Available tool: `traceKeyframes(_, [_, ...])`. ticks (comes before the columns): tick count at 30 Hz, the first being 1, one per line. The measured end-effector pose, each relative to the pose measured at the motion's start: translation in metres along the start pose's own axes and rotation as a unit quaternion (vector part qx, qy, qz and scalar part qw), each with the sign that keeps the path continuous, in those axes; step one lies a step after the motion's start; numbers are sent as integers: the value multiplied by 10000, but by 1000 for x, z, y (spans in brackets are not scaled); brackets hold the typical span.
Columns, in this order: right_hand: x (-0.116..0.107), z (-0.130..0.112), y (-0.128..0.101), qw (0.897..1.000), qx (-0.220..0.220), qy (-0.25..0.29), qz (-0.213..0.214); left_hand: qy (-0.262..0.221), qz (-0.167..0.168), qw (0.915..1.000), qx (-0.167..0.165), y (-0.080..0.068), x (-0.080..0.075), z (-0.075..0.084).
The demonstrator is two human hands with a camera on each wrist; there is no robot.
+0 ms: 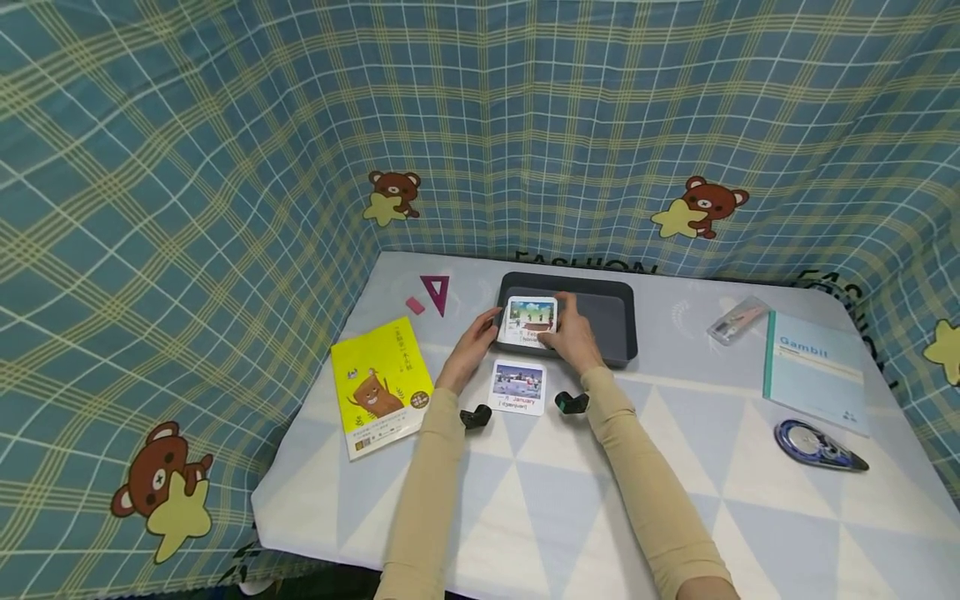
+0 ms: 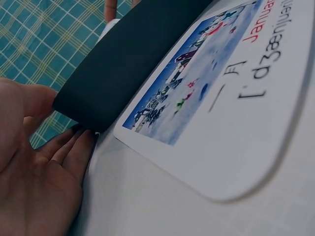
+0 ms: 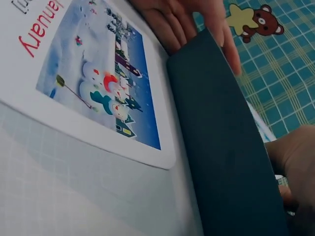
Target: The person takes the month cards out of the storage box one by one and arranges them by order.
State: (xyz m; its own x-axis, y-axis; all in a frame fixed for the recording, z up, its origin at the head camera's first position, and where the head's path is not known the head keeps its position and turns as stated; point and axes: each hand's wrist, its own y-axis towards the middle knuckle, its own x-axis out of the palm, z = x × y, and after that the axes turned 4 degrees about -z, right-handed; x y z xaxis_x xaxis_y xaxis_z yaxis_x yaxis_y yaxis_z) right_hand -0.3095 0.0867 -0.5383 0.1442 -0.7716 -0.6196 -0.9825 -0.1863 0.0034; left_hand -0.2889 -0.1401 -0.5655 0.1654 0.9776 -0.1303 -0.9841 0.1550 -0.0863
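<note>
**Two hands hold the February card over the near-left corner of the dark tray**

We look down on a table covered with a pale cloth printed with triangles, enclosed by a teal plaid cloth with cartoon bears. Near the middle of the table sits a dark grey rectangular tray (image 1: 600, 321), its long side running left to right.

Both hands meet at the tray's near-left corner. Between them we see a white picture card that begins "Feb", the February card (image 1: 531, 321), held over that corner with its printed face up. The left hand (image 1: 474, 346) comes at the card from the left, fingers extended toward its left edge; in the left wrist view these fingers look straight and relaxed beside the tray's dark wall. The right hand (image 1: 573, 337) holds the card's right and near side, its fingers curled around the edge.

A second card, the January card (image 1: 518, 387), lies flat on the cloth just in front of the tray, between the two forearms and directly nearer to us than the February card. Its snow scene shows in both wrist views, close beside the tray wall but not under it. Both hands are about equally near it.

To the left lie a yellow book (image 1: 381, 385), a pink triangle ruler (image 1: 437, 292) and a pink eraser (image 1: 415, 306). To the right lie a teal Gambit notebook (image 1: 816, 368), a clear pouch (image 1: 737, 320) and a correction tape dispenser (image 1: 817, 444).
</note>
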Motion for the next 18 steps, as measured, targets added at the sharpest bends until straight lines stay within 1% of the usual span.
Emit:
traceKeyframes(3, [-7, 2, -3, 9989, -160, 449, 44, 2, -3, 10000, -25, 0, -1, 0])
traceKeyframes(7, [-25, 7, -19, 9952, -138, 948, 214, 29, -107, 9999, -132, 0, 4, -3])
traceKeyframes(10, [-41, 6, -39, 9924, -69, 1185, 318, 68, -126, 9999, -95, -1, 5, -4])
traceKeyframes(13, [-53, 4, -64, 9914, 25, 1253, 380, 129, -100, 9999, 10, -1, 2, -3])
traceKeyframes(18, [-62, 10, -106, 9908, 333, 1251, 400, 121, -94, 9999, 38, 0, -4, -2])
